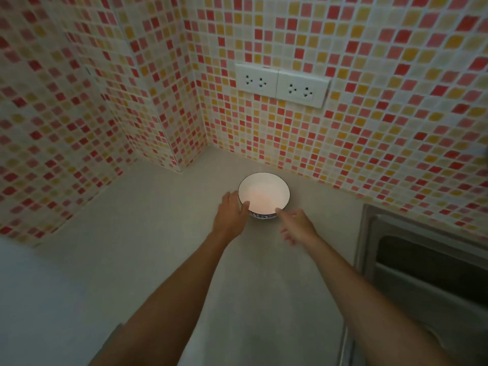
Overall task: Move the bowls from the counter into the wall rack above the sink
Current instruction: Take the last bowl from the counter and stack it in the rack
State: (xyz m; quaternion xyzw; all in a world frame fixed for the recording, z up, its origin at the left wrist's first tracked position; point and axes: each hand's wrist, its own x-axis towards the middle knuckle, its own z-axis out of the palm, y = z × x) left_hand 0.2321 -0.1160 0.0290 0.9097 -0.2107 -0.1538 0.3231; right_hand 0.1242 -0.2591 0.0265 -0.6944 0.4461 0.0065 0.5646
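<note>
One white bowl [264,192] with a dark rim and a patterned outside stands upright on the grey counter [158,233], near the tiled back wall. My left hand [231,215] rests against the bowl's left side, thumb at the rim, fingers spread. My right hand [297,227] is at the bowl's near right edge with its forefinger touching the rim and the other fingers loose. Neither hand has closed around the bowl. The wall rack is out of view.
A steel sink [422,262] sits at the right, its rim just beside my right forearm. Two white double sockets [282,84] are on the mosaic-tiled wall above the bowl. A tiled corner pillar [169,114] juts out at the left.
</note>
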